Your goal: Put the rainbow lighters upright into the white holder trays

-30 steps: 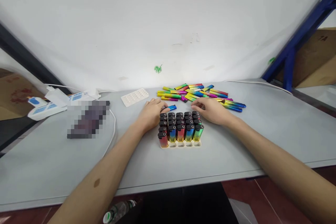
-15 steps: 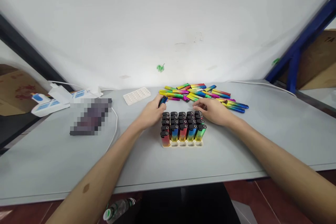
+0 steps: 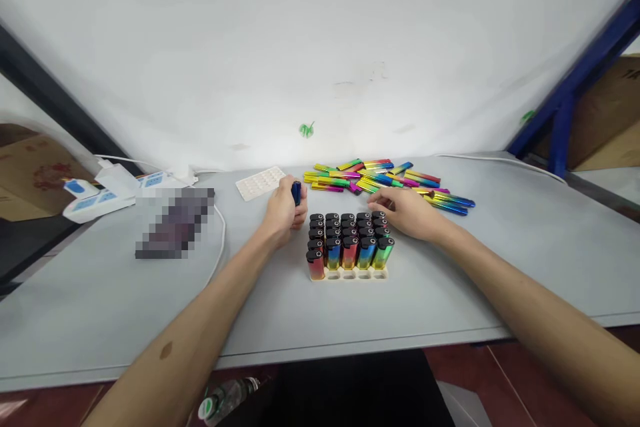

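Note:
My left hand [image 3: 286,208] is closed around a dark blue lighter [image 3: 297,193], held roughly upright left of the rack. My right hand [image 3: 404,211] rests on the table behind the rack's right corner, fingers curled together; whether anything is between them is hidden. Between my forearms stands a cream rack [image 3: 349,275] holding rows of upright lighters [image 3: 350,251] with black tops and shiny coloured bodies. Several holes in its front row are bare. Behind the hands lies a loose pile of shiny multicoloured wrappers or sleeves [image 3: 383,178].
A second cream rack [image 3: 261,183] lies at the back left. Farther left are a pixelated dark object [image 3: 175,223], a white power strip [image 3: 105,200] and a cable [image 3: 223,240]. A bottle [image 3: 227,400] is below the table's front edge.
My left hand has moved left, away from the pile and rack, and the lighter in it has turned more upright. My right hand stays in place.

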The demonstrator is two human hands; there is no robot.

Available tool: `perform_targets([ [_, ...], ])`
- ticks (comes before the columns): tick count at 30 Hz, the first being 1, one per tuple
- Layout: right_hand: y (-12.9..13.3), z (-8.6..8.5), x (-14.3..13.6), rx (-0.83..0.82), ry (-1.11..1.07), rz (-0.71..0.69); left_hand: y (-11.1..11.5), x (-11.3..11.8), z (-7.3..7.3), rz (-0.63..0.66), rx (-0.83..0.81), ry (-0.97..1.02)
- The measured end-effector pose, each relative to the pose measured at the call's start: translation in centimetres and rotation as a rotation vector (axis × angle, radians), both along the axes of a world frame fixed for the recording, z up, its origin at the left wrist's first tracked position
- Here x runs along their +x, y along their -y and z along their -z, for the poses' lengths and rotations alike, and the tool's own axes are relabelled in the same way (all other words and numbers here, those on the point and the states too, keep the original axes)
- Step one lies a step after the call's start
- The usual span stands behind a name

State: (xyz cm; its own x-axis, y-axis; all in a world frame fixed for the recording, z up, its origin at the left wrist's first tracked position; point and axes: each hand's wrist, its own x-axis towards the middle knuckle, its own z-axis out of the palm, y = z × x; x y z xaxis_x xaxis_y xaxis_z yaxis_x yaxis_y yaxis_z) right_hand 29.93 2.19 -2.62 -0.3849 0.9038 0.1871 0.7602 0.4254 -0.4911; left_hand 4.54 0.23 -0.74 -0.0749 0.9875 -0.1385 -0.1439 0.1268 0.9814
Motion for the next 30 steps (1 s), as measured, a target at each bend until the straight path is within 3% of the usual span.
perform_targets([
  [6,0.1,-0.1,-0.1,0.011,0.013,0.004,0.2,0.0,-0.2,0.036,0.042,0.095],
  [17,0.0,-0.1,-0.1,-0.001,0.012,0.005,0.6,0.6,0.5,0.032,0.076,-0.074],
  [30,0.1,-0.2,-0.1,0.016,0.033,-0.008,0.5,0.3,-0.5,-0.017,0.072,0.150],
])
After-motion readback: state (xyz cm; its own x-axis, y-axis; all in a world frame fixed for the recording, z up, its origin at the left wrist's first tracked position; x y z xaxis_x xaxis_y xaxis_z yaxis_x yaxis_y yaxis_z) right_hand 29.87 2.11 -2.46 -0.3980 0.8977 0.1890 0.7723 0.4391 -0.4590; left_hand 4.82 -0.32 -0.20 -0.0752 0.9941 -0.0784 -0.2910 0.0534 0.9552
